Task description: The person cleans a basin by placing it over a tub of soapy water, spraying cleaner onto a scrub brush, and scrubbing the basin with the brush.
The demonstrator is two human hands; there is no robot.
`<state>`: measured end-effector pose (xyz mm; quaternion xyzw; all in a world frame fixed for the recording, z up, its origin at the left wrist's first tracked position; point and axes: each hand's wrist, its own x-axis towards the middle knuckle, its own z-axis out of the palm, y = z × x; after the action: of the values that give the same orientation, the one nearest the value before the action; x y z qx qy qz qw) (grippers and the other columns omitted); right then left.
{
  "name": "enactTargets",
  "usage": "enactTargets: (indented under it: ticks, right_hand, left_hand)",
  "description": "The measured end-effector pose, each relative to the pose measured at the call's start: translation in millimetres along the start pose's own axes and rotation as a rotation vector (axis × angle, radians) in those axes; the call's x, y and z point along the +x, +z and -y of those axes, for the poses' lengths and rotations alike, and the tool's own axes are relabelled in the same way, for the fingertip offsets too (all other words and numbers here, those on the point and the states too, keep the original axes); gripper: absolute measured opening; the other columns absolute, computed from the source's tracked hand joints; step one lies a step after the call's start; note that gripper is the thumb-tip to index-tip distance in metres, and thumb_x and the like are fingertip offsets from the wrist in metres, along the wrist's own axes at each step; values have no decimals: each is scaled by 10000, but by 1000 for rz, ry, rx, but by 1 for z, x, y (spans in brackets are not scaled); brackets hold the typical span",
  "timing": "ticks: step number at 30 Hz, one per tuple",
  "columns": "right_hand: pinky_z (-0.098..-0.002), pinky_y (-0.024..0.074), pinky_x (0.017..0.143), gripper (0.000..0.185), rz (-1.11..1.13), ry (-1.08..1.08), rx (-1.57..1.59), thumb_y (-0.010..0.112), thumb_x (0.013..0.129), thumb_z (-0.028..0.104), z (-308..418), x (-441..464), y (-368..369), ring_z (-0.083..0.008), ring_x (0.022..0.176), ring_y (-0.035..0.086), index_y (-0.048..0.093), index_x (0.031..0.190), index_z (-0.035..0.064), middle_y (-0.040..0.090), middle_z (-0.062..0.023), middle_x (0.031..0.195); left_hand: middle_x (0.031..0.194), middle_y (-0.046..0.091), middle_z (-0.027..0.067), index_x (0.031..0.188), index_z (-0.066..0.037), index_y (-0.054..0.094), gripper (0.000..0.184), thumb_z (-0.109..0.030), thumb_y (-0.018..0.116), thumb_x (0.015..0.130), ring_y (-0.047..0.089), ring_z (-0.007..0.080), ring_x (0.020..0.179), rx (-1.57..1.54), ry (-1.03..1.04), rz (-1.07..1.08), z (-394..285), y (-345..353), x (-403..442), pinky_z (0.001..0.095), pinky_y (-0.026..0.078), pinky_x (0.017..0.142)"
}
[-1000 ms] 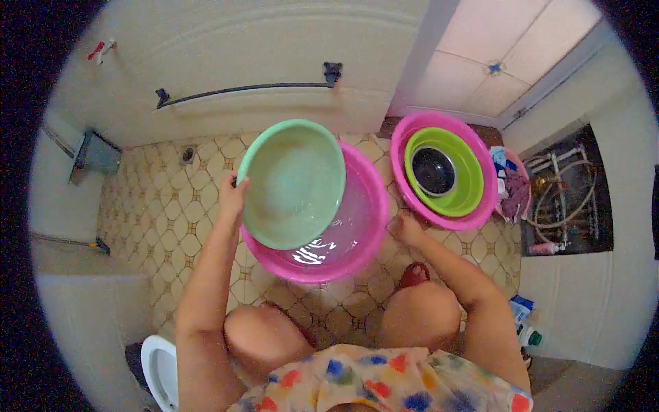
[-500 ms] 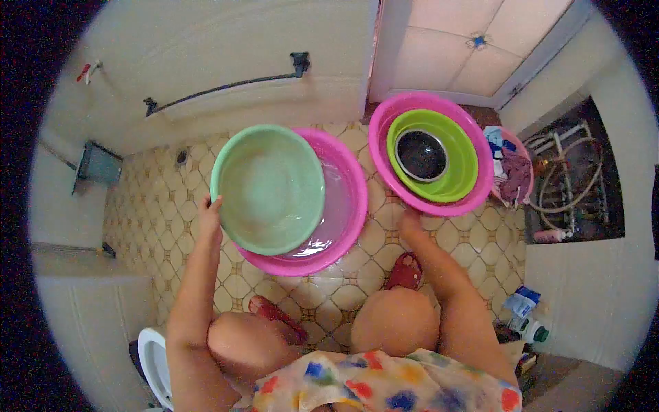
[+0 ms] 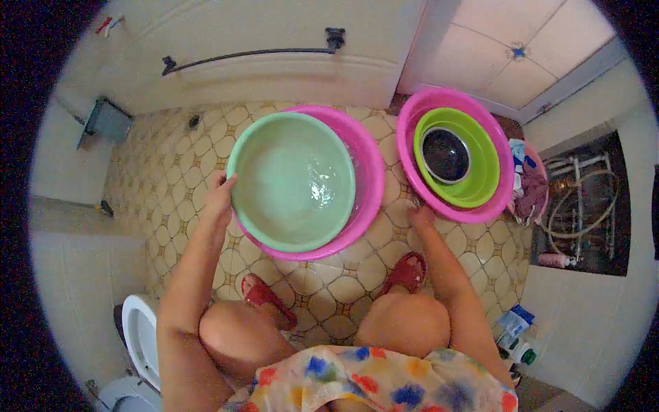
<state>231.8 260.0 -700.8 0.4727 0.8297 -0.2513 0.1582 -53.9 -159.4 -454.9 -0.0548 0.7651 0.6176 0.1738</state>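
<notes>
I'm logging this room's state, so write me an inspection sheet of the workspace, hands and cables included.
Surface: patterned tiled floor; wetness unclear.
Job's things: mint basin, bright glints inside suggesting water, overlaps the left-hand pink basin; lime basin with a dark bowl sits inside the right-hand pink basin.
Clutter: clothes beside the right-hand pink basin; packet and green-capped bottle by the right wall.
Hands: left hand grips the mint basin's rim; right hand is at the right-hand pink basin's near edge, contact unclear.
Cables: nothing seen; a hose loops in the wall recess.
Surroundings: wall rail, door.
</notes>
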Motion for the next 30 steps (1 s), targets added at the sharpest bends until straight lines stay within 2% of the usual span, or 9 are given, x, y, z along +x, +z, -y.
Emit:
enactTargets:
  ticks: [4,7,10,13,16,19,25,28,30]
  right_hand:
    - [-386,382,937,658,-4,26,-4,572,706,258,3,2,-7,-356,1137,449,348,1262,-12,425,-243,1257]
    - [-377,370,951,655,-88,-31,31,559,697,191,-4,14,0,-347,1155,433,325,1276,-9,420,-231,1264]
    - [-368,357,965,660,-188,-186,123,545,689,123,-5,23,6,-338,1173,417,303,1289,-6,415,-220,1271]
    - [-359,344,979,673,-250,-451,280,532,680,56,-3,19,10,-329,1191,401,281,1302,-3,409,-208,1278]
    - [-350,332,993,694,-218,-646,387,519,672,-11,0,13,8,-320,1209,385,258,1316,0,404,-197,1285]
    - [-348,345,968,660,-124,-671,394,503,684,-32,8,4,3,-309,1179,399,271,1301,3,420,-183,1259]
    - [-352,396,878,534,92,-552,342,471,730,-26,34,-32,-18,-281,1072,460,334,1245,9,472,-153,1176]
    - [-354,421,833,474,165,-504,336,455,752,-23,43,-60,-31,-268,1018,491,365,1217,11,498,-138,1135]
    - [-355,438,803,436,197,-455,333,444,768,-22,34,-84,-36,-259,982,511,386,1198,13,516,-128,1107]
  left_hand:
    - [960,594,97,1002,-13,547,179,-97,546,844,568,206,853,13,37,-3,13,-10,10,332,457,748]
    - [953,595,86,979,-14,549,151,-82,534,846,569,198,830,13,-22,-15,13,-14,4,334,462,730]
    - [943,597,85,1003,-15,545,169,-71,525,845,572,203,829,26,-33,-8,17,-16,5,339,465,732]
    - [960,527,79,1053,-5,476,259,-151,545,850,498,181,881,-43,-50,56,22,-18,9,310,404,787]
    - [966,524,80,1061,-8,470,258,-152,531,856,496,182,884,-85,-54,50,21,-17,12,314,404,788]
    - [966,523,83,1068,-22,466,257,-153,531,857,495,181,885,-83,-97,-9,13,-14,6,312,407,778]
    - [917,532,58,998,-52,495,189,-155,548,849,503,169,844,-118,-81,13,27,-20,14,301,412,742]
    - [999,577,83,1118,-61,494,267,-109,501,855,552,212,891,-87,-50,42,40,-29,28,357,462,770]
    - [1000,578,80,1110,-60,498,263,-111,509,852,551,211,890,-91,-52,38,41,-29,26,357,458,772]
